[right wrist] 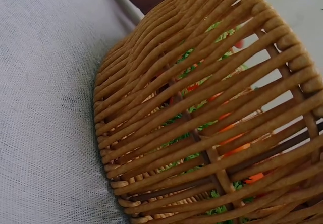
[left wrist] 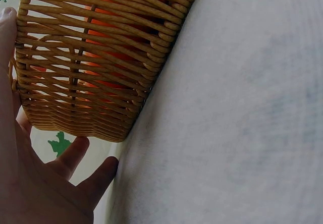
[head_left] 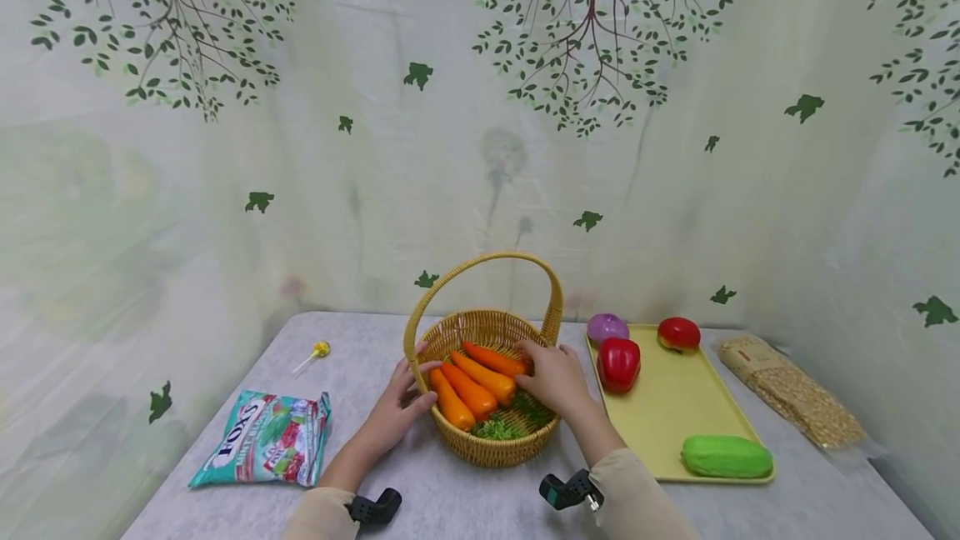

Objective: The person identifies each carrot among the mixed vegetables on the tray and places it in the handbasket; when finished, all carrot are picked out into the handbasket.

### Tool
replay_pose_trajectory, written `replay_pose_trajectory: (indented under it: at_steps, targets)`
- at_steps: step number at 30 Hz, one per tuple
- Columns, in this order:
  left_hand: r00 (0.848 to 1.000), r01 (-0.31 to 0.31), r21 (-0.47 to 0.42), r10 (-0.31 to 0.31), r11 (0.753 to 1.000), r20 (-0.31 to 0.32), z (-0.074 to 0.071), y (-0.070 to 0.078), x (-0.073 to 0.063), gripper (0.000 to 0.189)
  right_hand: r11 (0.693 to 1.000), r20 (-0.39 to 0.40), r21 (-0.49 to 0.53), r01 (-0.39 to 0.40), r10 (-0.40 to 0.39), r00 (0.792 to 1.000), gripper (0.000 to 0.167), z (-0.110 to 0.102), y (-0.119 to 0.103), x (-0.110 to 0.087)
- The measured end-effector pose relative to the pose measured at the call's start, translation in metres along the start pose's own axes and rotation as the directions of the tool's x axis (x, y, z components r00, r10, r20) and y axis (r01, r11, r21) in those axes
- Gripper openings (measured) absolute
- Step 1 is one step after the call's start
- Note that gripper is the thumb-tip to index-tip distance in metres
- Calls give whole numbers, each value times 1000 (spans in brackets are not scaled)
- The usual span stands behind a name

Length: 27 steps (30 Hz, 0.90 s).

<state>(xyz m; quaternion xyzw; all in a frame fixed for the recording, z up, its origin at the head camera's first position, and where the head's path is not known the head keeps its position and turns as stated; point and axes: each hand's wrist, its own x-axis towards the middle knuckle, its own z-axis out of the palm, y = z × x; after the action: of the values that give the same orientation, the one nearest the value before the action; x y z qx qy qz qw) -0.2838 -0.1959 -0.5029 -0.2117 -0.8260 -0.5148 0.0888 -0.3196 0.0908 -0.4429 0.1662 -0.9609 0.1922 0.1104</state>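
Observation:
A wicker basket with a tall arched handle stands on the table and holds several orange carrots with green leafy tops. My left hand holds its left side, thumb at the rim beside the handle's base. In the left wrist view, some of that hand's fingers spread along the outside of the woven wall. Over the right rim reaches my right hand, thumb and fingers around the thick end of the rearmost carrot. The right wrist view shows mostly the basket's weave, with the right hand hidden.
Right of the basket lies a yellow tray with a red bell pepper, a purple onion, a red round vegetable and a green gourd. A grain bag lies beyond it. Leftward are a candy bag and a lollipop.

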Motion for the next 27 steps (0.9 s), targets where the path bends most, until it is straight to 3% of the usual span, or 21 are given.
replay_pose_trajectory:
  at_steps: [8,12,15,17,20,22,24,27]
  targets:
    - [1000,6,6,-6,1000,6,-1,1,-2,45,990,-39,137,-22,28,999,36,2,3,-3]
    - [1000,-16,-7,17,1000,7,-1,2,-3,44,954,-82,300,-30,57,995,29,3,6,-7]
    - [1000,-18,-16,18,1000,9,-1,2,-2,43,878,-81,475,-59,110,991,27,1,10,-12]
    - [1000,-1,-19,1,1000,9,-1,3,-2,41,806,-77,588,-68,140,987,27,-2,13,-17]
    - [999,34,-17,-34,999,4,0,4,0,39,727,-70,681,-91,189,980,28,-9,18,-25]
    - [999,48,-8,-48,999,-1,1,5,1,39,724,-79,684,-88,193,978,29,-15,21,-30]
    - [998,58,-4,-58,998,-7,1,6,2,40,740,-84,665,-98,204,975,30,-22,24,-36]
    - [997,78,6,-78,997,1,0,7,3,43,798,-126,598,-78,189,974,32,-33,30,-46]
